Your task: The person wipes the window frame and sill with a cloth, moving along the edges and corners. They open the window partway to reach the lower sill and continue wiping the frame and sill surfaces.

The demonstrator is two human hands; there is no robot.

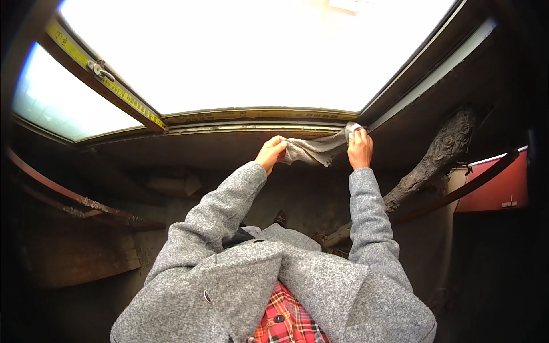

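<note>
A pale grey cloth [311, 150] stretches between my two hands, sagging in the middle, just in front of the window sill track [251, 127]. My left hand [271, 154] pinches one end of it, a little below the frame. My right hand [359, 147] presses the other, bunched end against the lower right corner of the window frame [337, 116]. Fingers of both hands are closed on the fabric. Behind the frame the large window pane [257, 57] is glaring white.
A metal latch [100, 70] sits on the yellow-taped frame to the left, beside a smaller pane [68, 97]. A rough tree trunk [434, 154] leans at the right, near a red panel [494, 186]. A curved rusty bar [63, 191] and a brown board [86, 257] stand at the left.
</note>
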